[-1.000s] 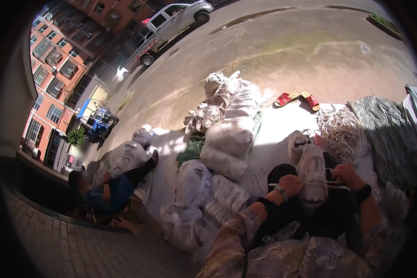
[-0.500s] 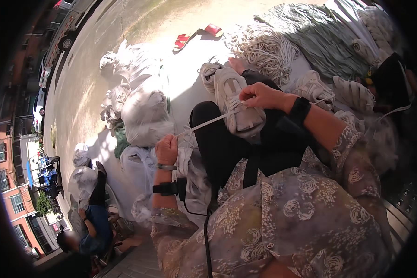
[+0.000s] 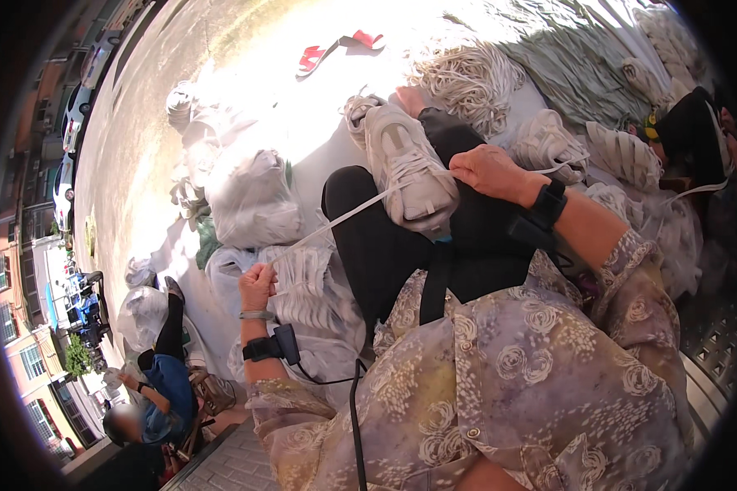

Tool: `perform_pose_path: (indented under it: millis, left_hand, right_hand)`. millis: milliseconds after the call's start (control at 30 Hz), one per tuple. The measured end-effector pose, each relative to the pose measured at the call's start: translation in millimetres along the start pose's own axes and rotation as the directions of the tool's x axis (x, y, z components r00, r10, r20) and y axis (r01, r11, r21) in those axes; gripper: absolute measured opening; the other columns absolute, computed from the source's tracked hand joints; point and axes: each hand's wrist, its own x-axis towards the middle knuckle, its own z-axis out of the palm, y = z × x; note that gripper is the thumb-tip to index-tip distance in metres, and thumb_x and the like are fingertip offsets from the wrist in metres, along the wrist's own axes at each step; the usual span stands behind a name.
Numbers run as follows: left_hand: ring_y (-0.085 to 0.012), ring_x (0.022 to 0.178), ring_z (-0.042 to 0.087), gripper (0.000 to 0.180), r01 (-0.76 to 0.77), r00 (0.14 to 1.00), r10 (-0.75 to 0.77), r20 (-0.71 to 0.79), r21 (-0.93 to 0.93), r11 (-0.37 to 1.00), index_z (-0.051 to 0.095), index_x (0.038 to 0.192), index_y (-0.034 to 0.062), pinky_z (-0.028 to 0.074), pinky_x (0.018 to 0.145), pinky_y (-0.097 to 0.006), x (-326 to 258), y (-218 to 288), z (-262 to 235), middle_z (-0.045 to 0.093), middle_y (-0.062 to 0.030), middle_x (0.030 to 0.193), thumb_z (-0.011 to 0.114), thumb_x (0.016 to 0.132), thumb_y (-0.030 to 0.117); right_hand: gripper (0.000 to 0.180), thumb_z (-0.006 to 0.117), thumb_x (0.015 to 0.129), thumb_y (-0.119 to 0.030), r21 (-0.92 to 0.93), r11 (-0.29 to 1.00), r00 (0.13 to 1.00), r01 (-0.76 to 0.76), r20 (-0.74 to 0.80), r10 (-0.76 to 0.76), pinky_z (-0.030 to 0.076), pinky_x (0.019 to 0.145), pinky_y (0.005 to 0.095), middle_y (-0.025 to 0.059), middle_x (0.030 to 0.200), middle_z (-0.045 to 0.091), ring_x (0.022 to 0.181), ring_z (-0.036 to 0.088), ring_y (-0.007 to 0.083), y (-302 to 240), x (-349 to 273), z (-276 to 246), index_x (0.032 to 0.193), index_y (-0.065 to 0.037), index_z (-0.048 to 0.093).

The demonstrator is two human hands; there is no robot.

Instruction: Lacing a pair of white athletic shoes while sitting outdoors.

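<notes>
Head view: person seated on the ground, pale sneaker [image 3: 408,168] resting sole-down on the raised knee in black trousers. Right hand [image 3: 493,173] sits at the shoe's lace area, fingers curled and pinching the lace where it leaves the upper; exact grip partly hidden by the knuckles. Left hand [image 3: 257,286] is out to the side and lower, fist clenched round the far end of a flat white lace [image 3: 340,220], which runs taut in a straight line from fist to shoe.

Risks, as judgement:
- Lace is under tension. If the left fist slips, the free end whips back and the threading loosens.
- Shoe only balances on the knee, nothing clamps it. A hard sideways pull could tip it off toward the pile of bagged white goods [image 3: 250,200] beside the leg.
- Pulling too far could drag the lace clean through the eyelet, leaving uneven ends. Eyelets are too small to check here.
- Black cable [image 3: 357,409] from the left wrist band hangs just under the lace path; could snag on a longer pull.
- Loose laces heap [image 3: 467,82] and more pale shoes [image 3: 549,143] lie near the foot, easy to tangle or mix up.

Another person [image 3: 160,385] sits well apart at lower left, not touching any of this. Red sandals [image 3: 336,49] lie far off on the pavement.
</notes>
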Motion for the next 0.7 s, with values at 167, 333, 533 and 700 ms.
perform_pose_path:
  millis: [167, 333, 533, 700]
  left_hand:
    - [-0.0030, 0.050, 0.047, 0.018, -0.044, 0.999, 0.045, -0.014, 0.093, 0.995, 0.062, 0.077, 0.0048, 0.039, 0.045, -0.018, 13.4, 23.3, -1.3, 0.057, 0.0004, 0.066, 0.059, 0.085, 0.020]
    - [-0.0088, 0.055, 0.052, 0.016, -0.142, 0.990, 0.136, 0.046, 0.420, 0.896, 0.062, 0.085, 0.0018, 0.044, 0.053, -0.024, 26.8, 36.0, 35.8, 0.061, -0.0025, 0.071, 0.062, 0.081, 0.018]
    - [-0.0237, 0.075, 0.058, 0.020, -0.454, 0.854, 0.517, 0.057, 0.566, 0.688, 0.060, 0.091, 0.0033, 0.046, 0.069, -0.035, 32.9, 75.4, 116.9, 0.062, -0.0104, 0.085, 0.063, 0.074, 0.015]
    - [-0.0201, 0.069, 0.060, 0.016, -0.637, 0.747, 0.650, 0.139, 0.430, 0.640, 0.062, 0.088, 0.0032, 0.047, 0.065, -0.030, 32.0, 98.7, 161.8, 0.063, -0.0082, 0.079, 0.063, 0.076, 0.013]
  right_hand:
    - [0.017, 0.055, 0.079, -0.023, 0.065, 0.998, 0.997, -0.022, -0.075, 0.026, 0.044, 0.067, 0.0421, 0.0121, 0.073, 0.061, 0.076, 0.058, 0.0322, 8.4, -9.2, -5.8, 0.079, -0.006, 0.061]
    - [0.013, 0.057, 0.079, -0.019, -0.023, 0.997, 0.968, 0.072, -0.238, -0.076, 0.044, 0.069, 0.0368, 0.0079, 0.079, 0.057, 0.079, 0.057, 0.0278, -9.6, 9.5, 5.5, 0.081, -0.007, 0.062]
    - [0.004, 0.057, 0.069, -0.013, -0.407, 0.878, 0.949, 0.252, -0.075, -0.308, 0.040, 0.072, 0.0357, 0.0058, 0.075, 0.054, 0.074, 0.057, 0.0226, -26.1, 35.1, 21.6, 0.070, -0.011, 0.060]
    - [0.005, 0.056, 0.069, -0.014, -0.632, 0.706, 0.926, 0.320, 0.053, -0.373, 0.037, 0.075, 0.0361, 0.0043, 0.073, 0.054, 0.072, 0.057, 0.0205, -32.4, 44.7, 25.6, 0.064, -0.012, 0.057]
